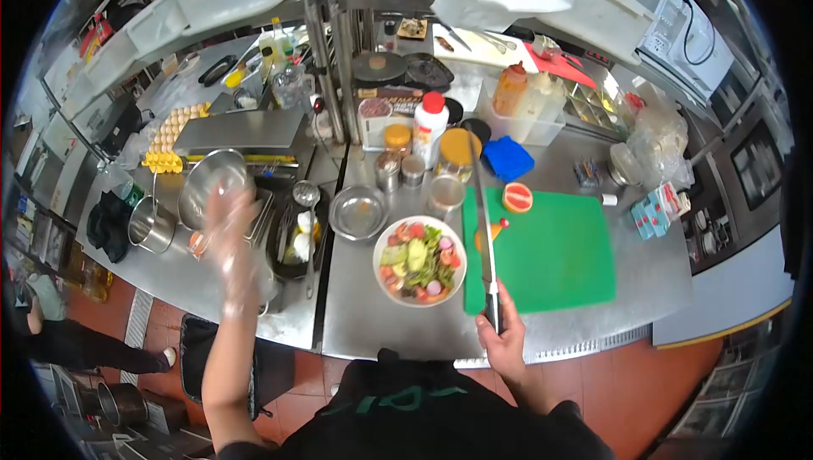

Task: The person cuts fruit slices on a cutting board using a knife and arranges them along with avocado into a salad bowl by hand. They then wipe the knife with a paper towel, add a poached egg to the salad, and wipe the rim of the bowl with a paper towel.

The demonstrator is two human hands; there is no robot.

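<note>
My right hand (506, 340) is closed round the black handle of a long knife (484, 231), whose blade points away from me over the left edge of a green cutting board (559, 257). My left hand (229, 227), in a clear plastic glove, is smeared by motion in front of a tilted metal mixing bowl (212, 174); its fingers cannot be made out. Between my hands stands a white bowl of salad (419, 261) with leaves, tomato and radish slices. A cut grapefruit half (517, 198) lies on the board. Orange fruit pieces (489, 235) lie partly behind the blade.
An empty-looking metal dish (358, 212) sits behind the salad. Jars and a red-capped white bottle (430, 125) stand at the back, beside a blue cloth (508, 158). Left are a steel pot (152, 224) and a tray of eggs (179, 134). Another person (76, 324) is at far left.
</note>
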